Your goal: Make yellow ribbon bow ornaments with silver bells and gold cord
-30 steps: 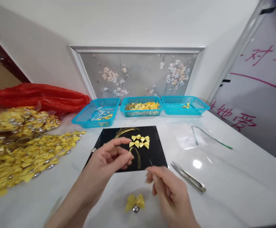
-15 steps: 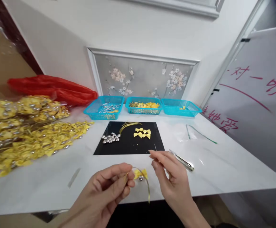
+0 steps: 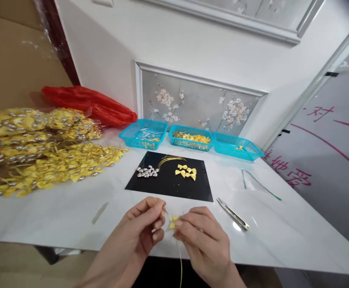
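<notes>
My left hand (image 3: 143,226) pinches one end of a thin gold cord (image 3: 181,262) between thumb and fingertips. Beside it, my right hand (image 3: 207,242) is closed on a small yellow ribbon bow (image 3: 173,223), partly covered by the fingers. The cord runs from the left fingertips to the bow, and a tail hangs below the right hand past the table edge. No silver bead shows at the bow now. Beyond the hands, a black mat (image 3: 159,186) carries silver heart-like beads (image 3: 147,172), several loose yellow bows (image 3: 189,173) and gold cords (image 3: 170,158).
Thread snips (image 3: 233,215) lie right of my right hand. Three blue baskets (image 3: 144,141) stand along the wall. Yellow bow-and-bead strands (image 3: 57,168) are heaped at the left, near red mesh fabric (image 3: 93,105). A green strip (image 3: 263,186) lies at the right.
My right hand has moved left and closed on the bow, which hung freely on the cord before. My left hand still pinches the cord. The view has shifted.
</notes>
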The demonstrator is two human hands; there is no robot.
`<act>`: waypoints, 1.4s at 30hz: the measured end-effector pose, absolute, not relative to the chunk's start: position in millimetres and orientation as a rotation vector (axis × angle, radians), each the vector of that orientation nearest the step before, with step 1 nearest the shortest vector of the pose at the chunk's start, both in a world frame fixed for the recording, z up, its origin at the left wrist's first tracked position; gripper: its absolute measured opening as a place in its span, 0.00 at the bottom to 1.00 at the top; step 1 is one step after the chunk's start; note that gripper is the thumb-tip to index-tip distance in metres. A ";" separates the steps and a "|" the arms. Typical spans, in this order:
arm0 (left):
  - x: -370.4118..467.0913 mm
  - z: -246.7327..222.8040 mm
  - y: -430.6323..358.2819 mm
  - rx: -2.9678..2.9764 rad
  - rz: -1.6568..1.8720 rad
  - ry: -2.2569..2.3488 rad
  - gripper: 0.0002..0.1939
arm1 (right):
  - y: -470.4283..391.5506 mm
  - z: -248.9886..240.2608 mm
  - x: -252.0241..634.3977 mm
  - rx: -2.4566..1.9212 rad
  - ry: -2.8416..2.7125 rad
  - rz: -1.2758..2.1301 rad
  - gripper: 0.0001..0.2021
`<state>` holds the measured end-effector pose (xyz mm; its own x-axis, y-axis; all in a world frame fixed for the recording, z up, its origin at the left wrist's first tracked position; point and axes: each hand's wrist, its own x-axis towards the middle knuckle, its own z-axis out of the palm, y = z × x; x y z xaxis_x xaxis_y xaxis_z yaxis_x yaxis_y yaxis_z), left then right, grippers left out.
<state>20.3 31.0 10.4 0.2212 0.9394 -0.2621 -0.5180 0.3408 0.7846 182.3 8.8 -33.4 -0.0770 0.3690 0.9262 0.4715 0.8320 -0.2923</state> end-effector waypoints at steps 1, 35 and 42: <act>23.1 5.7 30.7 0.650 1.130 0.837 0.16 | 7.5 -32.6 180.7 -0.658 -1.664 -0.057 0.15; 36.1 -18.7 19.6 0.829 1.352 1.014 0.16 | -11.4 -49.8 138.7 -0.761 -1.467 0.248 0.15; 30.7 -9.4 14.6 0.875 1.349 0.916 0.16 | -8.2 -52.9 147.4 -0.876 -1.071 0.761 0.15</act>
